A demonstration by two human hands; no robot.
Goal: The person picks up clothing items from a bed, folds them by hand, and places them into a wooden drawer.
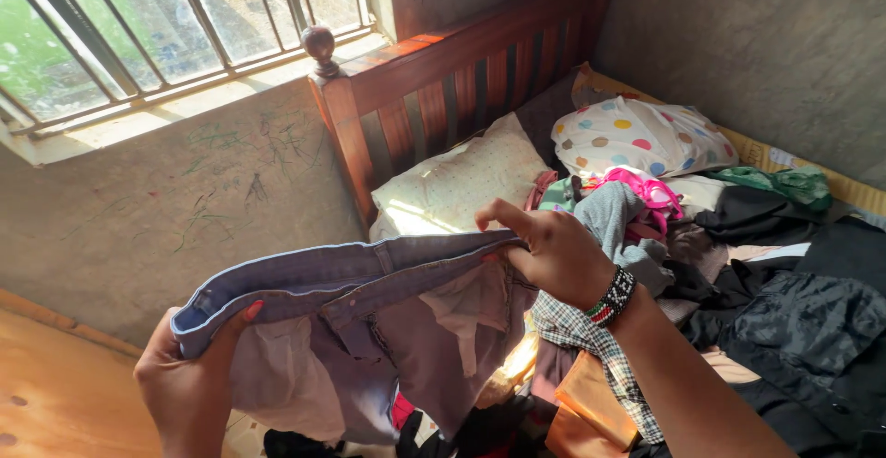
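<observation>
A pair of dusty purple-blue denim shorts (388, 329) hangs stretched between both hands, waistband up, with pale pocket linings showing. My left hand (189, 384) grips the waistband's left end at the lower left. My right hand (554, 250), with a beaded bracelet on the wrist, pinches the waistband's right end near the middle of the view.
A bed with a wooden headboard (461, 71) carries a heap of mixed clothes (766, 310), a cream pillow (461, 181) and a polka-dot pillow (637, 135). A checked cloth (591, 347) lies under my right forearm. A barred window (166, 24) is at upper left, above a scribbled wall.
</observation>
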